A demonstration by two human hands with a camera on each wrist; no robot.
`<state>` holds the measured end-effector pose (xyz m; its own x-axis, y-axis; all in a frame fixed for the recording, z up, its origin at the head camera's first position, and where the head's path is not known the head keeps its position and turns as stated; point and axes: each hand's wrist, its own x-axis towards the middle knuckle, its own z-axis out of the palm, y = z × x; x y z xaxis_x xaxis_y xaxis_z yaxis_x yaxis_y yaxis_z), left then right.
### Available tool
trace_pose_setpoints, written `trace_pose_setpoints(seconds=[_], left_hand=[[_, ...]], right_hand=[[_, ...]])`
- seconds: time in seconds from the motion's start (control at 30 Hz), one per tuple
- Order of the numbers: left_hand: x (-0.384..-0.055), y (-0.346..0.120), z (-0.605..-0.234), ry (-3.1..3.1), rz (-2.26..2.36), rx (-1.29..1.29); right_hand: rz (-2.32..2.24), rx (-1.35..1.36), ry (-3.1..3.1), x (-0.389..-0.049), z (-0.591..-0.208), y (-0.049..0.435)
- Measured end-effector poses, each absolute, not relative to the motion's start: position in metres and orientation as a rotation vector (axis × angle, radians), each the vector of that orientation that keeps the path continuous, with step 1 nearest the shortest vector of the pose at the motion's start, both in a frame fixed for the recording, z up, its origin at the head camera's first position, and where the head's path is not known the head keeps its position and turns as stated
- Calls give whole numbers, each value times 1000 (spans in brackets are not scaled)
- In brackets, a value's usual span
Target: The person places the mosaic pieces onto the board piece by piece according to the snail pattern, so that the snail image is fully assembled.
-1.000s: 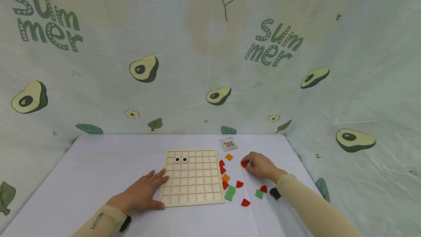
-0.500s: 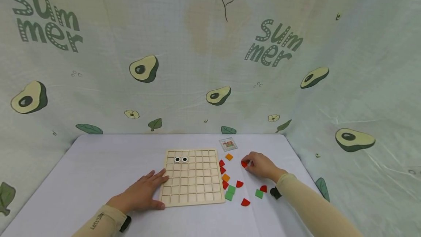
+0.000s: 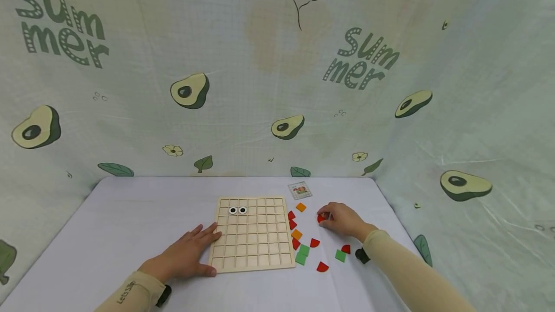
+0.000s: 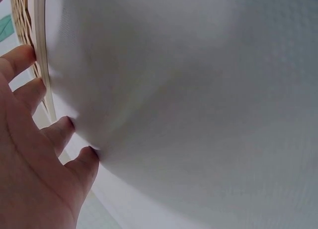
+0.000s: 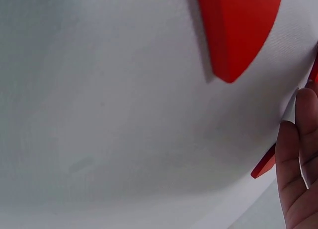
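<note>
My left hand [image 3: 186, 254] lies with fingers spread along the left edge of a pale wooden grid board [image 3: 264, 249]; the thumb is at its lower left corner. The left wrist view shows the fingertips [image 4: 22, 60] against the board's edge and on the cloth. Two round eye pieces [image 3: 237, 210] sit side by side in the board's upper left. Right of the board, my right hand [image 3: 344, 219] pinches a red quarter-circle piece [image 3: 321, 218] at the table. In the right wrist view another red quarter-circle [image 5: 248, 30] lies closer, and the grip is partly out of frame.
Between board and right hand lie loose red quarter-circles [image 3: 322, 266], green squares [image 3: 340, 255] and orange squares [image 3: 301, 207]. A small picture card [image 3: 300, 190] lies behind them. A patterned cloth [image 3: 243, 148] hangs at the back of the white table.
The view shifts very slightly. My right fingers and thumb move a little on the red quarter-circle piece; the left hand and the board stay put.
</note>
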<state>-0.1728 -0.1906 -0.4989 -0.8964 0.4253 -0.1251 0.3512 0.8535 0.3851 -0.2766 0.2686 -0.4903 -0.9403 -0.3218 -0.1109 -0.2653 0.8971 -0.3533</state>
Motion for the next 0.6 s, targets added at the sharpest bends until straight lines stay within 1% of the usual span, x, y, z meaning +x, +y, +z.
trace_pose_setpoints(seconds=[0.3, 0.6], left_hand=[[-172, -190, -497, 2819, 555, 610], [-173, -190, -497, 2815, 551, 612]], right_hand=[[-527, -447, 2893, -276, -487, 269], [-577, -534, 2894, -275, -489, 270]])
